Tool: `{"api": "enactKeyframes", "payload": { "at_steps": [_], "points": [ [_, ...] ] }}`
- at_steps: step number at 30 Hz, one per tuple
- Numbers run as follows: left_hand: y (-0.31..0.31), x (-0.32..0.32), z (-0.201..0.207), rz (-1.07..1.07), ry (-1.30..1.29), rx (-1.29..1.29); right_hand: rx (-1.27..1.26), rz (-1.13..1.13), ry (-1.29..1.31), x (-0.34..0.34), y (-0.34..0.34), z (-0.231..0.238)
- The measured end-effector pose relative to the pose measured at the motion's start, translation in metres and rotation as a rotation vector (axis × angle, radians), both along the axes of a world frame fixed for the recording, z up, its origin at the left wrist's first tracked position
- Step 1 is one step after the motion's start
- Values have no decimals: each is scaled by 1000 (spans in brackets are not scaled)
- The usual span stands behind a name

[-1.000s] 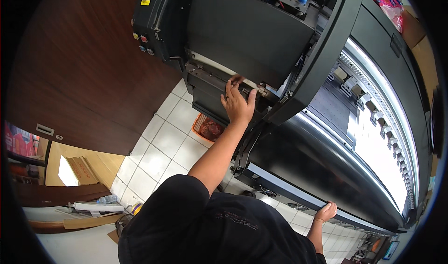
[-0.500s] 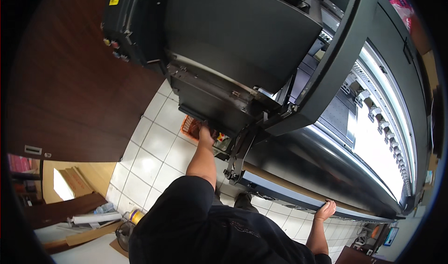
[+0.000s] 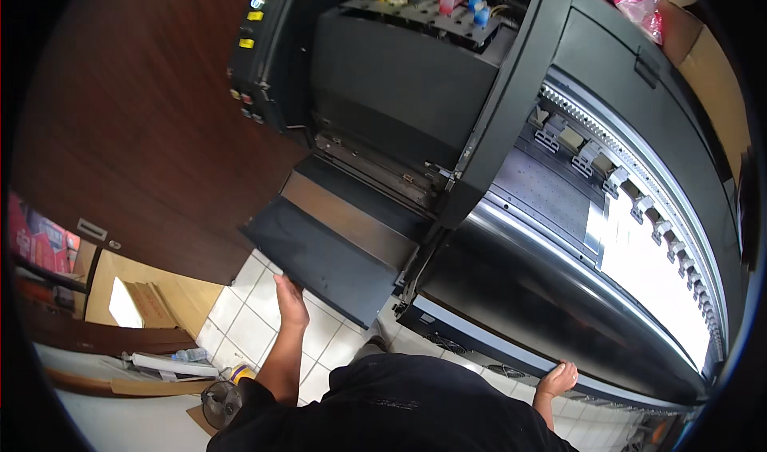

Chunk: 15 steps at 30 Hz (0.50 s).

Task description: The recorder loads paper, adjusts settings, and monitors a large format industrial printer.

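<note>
A large dark wide-format printer stands in front of me. My left hand (image 3: 292,302) is at the near edge of a dark flap (image 3: 327,256) on the printer's left end, which sticks out over the floor. The fingers there are partly hidden by the edge, and the hand looks closed on it. A brownish strip (image 3: 351,216) runs along the flap's far part. Further right, my right hand (image 3: 558,379) is curled over the long grey front rail (image 3: 487,339) below the curved black front panel (image 3: 511,284).
Lit white sheet material (image 3: 651,272) lies on the printer bed under a row of clamps. Small coloured ink parts (image 3: 447,5) show at the top. At left are a dark brown door panel (image 3: 136,132), a fan (image 3: 221,404) and a flattened cardboard box (image 3: 148,304).
My left hand has drawn back from the orange basket under the printer to the flap's edge. The flap now sticks outward and the basket is out of sight. My right hand stays on the rail.
</note>
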<state>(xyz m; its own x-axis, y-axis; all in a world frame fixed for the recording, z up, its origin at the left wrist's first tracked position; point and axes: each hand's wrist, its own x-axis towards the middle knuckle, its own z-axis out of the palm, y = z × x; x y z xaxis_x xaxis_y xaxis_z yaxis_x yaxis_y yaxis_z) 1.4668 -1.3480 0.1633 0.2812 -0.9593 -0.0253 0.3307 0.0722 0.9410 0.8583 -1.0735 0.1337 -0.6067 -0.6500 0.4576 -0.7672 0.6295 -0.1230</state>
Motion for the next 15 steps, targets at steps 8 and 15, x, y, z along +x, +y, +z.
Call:
{"api": "enactKeyframes", "payload": {
  "at_steps": [8, 15],
  "points": [
    [-93, -64, 129, 79, -306, -455, -10, 53, 13, 1, 1, 4],
    [-149, -111, 173, 126, -516, -539, -65, 94, -27, 5, -4, 1]
  ]
}}
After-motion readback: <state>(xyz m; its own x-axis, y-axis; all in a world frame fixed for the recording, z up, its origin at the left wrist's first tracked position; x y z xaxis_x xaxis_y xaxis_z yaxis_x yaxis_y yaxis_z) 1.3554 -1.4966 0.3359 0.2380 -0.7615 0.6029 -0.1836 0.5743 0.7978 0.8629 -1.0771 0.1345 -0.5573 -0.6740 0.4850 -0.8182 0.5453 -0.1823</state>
